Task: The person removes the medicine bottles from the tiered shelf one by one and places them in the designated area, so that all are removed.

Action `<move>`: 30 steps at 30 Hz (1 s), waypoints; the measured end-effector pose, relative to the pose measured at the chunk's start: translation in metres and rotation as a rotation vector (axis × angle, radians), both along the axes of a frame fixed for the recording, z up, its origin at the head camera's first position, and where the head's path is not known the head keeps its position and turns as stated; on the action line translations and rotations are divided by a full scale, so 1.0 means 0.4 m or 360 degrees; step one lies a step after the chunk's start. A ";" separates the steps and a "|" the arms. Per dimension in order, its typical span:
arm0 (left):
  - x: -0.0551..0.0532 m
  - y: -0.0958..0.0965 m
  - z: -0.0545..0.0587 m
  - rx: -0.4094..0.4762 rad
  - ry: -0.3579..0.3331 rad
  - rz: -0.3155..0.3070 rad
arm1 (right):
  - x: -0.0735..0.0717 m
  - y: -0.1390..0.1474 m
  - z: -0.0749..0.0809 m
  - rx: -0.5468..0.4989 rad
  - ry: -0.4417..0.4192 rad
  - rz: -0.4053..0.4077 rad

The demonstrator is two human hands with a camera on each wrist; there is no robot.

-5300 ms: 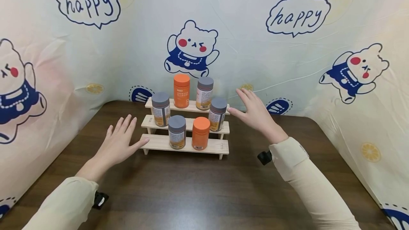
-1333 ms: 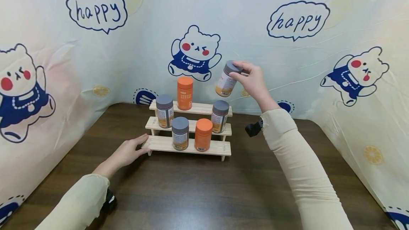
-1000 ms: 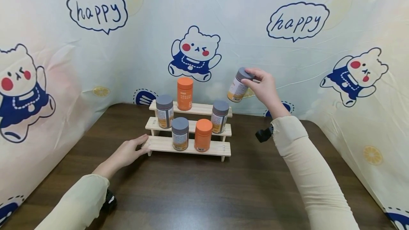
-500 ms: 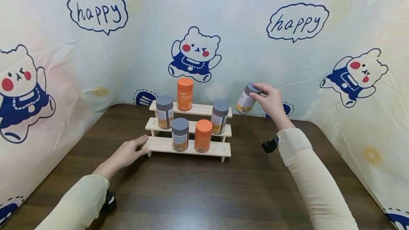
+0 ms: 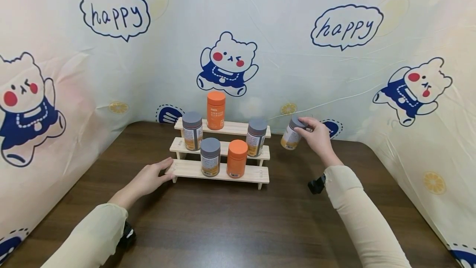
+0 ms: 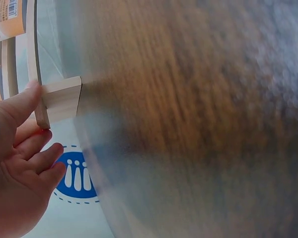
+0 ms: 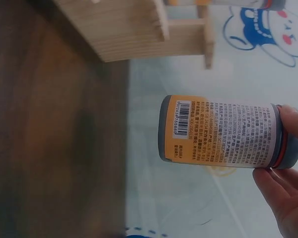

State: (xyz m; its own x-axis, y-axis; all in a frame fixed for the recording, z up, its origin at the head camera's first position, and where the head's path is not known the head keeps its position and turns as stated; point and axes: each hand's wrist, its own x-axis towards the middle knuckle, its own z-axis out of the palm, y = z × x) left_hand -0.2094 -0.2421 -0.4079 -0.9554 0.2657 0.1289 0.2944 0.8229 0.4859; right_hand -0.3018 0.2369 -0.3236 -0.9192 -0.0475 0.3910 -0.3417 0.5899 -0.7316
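Note:
My right hand (image 5: 317, 137) holds a grey-capped supplement bottle (image 5: 291, 139) by its cap, right of the wooden stepped rack (image 5: 256, 173). The bottle is slightly tilted; in the right wrist view the label with barcode (image 7: 181, 120) faces the camera and the bottle is off the table. My left hand (image 5: 146, 181) pinches the left end of the rack's lowest board, thumb (image 6: 27, 101) on one face and fingers on the other. On the rack stand an orange bottle (image 5: 216, 113) on top, two grey-capped bottles on the middle step, and a grey-capped bottle (image 5: 210, 158) beside an orange bottle (image 5: 236, 160) on the lowest.
The rack stands on a dark wooden table (image 5: 230, 226). A cloth backdrop (image 5: 290, 24) with printed bears and lettering surrounds the table at the back and sides. Black wrist cameras (image 5: 316, 185) sit at both cuffs.
The right hand has taken the grey-capped bottle off the top step, carried it right and lowered it toward the table. The left hand has come to the rack's lowest board and stayed there.

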 end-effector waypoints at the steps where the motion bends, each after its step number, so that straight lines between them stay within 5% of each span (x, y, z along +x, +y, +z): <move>1: 0.000 0.000 0.000 -0.0001 -0.0004 0.0002 | 0.001 0.003 -0.009 0.0009 0.0001 0.0001; 18: 0.003 -0.001 -0.001 -0.0020 -0.0002 0.0008 | 0.000 0.018 -0.142 0.0054 -0.0038 -0.0006; 30: 0.002 -0.007 -0.002 -0.0005 0.0072 -0.0032 | -0.007 0.012 -0.170 0.0037 0.0022 0.0026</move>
State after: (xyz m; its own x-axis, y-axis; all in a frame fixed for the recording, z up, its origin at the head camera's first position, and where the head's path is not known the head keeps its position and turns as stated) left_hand -0.2085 -0.2450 -0.4086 -0.9430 0.2854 0.1710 0.3327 0.8182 0.4690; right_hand -0.3047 0.2416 -0.3916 -0.9127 -0.0714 0.4024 -0.3613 0.6009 -0.7130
